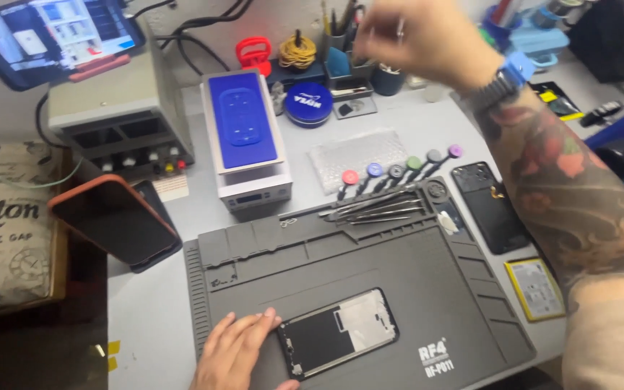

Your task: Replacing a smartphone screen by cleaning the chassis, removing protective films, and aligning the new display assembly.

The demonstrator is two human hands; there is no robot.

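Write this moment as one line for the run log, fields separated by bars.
left hand: rests on mat, touching phone frame | right hand: raised at tool cups, blurred | screwdrivers: behind mat

light: bright, even, overhead | shadows: soft | blur: raised right hand (417,36) | edges: mildly distorted

We look down from head height, close over the grey work mat (399,289). The view faces the bench's back wall.
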